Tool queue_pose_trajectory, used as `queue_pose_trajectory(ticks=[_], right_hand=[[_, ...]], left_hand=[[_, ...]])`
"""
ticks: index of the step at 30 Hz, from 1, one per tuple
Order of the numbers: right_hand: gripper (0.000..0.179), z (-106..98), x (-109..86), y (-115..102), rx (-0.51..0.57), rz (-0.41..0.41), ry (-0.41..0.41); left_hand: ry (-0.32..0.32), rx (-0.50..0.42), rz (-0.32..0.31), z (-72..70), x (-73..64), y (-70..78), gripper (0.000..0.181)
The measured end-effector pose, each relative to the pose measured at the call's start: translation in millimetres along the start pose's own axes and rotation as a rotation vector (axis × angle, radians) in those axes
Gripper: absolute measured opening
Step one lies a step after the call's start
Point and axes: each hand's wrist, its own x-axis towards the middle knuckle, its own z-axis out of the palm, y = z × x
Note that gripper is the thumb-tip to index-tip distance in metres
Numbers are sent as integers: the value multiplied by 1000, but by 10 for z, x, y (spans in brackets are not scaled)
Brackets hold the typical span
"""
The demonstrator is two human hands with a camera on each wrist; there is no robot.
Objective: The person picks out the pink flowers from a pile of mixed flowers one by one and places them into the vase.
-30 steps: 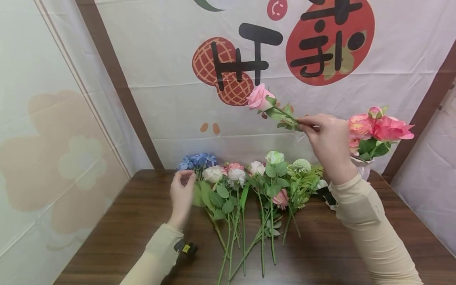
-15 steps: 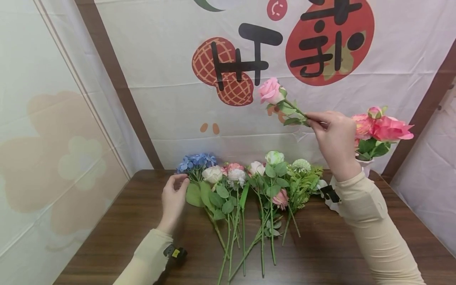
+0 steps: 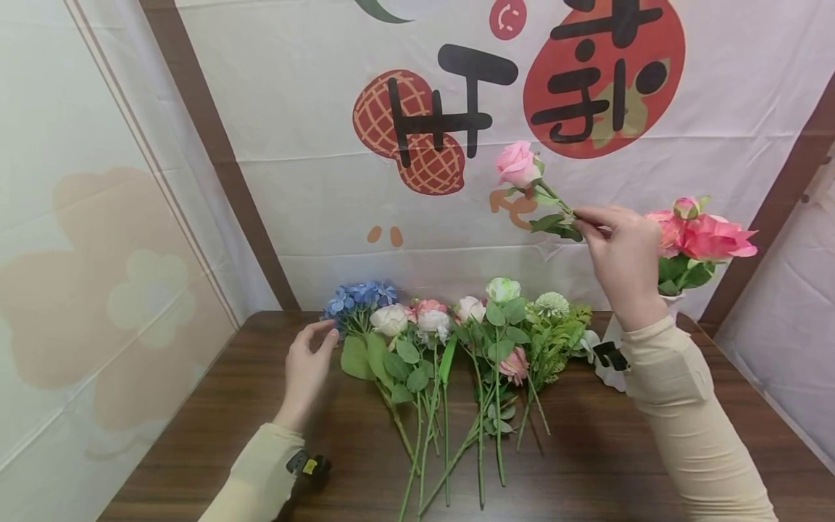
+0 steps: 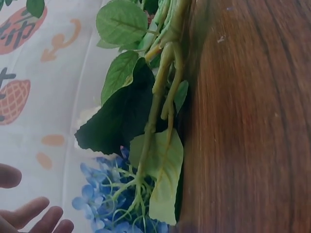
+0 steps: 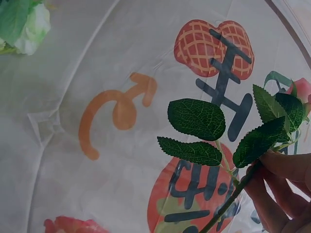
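Observation:
My right hand (image 3: pixel 626 257) pinches the green stem of a pink rose (image 3: pixel 517 165) and holds it up in front of the cloth backdrop. In the right wrist view, thumb and fingers close on the stem (image 5: pixel 226 206) just below dark green leaves (image 5: pixel 197 120). My left hand (image 3: pixel 309 366) holds nothing, its fingers relaxed beside the blue hydrangea (image 3: pixel 362 297) at the left end of a row of flowers. The left wrist view shows those fingers apart from the hydrangea's blue petals (image 4: pixel 97 194).
Several artificial flowers, among them a white rose (image 3: pixel 389 319) and a green pompom flower (image 3: pixel 551 304), lie in a row on the brown wooden table (image 3: pixel 587 464), stems toward me. Behind my right wrist stands a white vase (image 3: pixel 612 373) bearing pink flowers (image 3: pixel 717 238).
My right hand has moved to the right with the pink rose. My left hand has drawn back to the left, away from the hydrangea. The lying flowers stay in place.

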Motion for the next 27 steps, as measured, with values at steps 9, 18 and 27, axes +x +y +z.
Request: queue_pose_trajectory(ticks=[9, 18, 27], right_hand=[[13, -62, 0, 89, 24, 34, 53], [13, -126, 10, 143, -21, 34, 113], [15, -180, -51, 337, -53, 131, 82]], left_hand=[[4, 47, -6, -79, -9, -67, 36], [26, 79, -20, -159, 14, -102, 34], [35, 91, -21, -168, 27, -114, 34]])
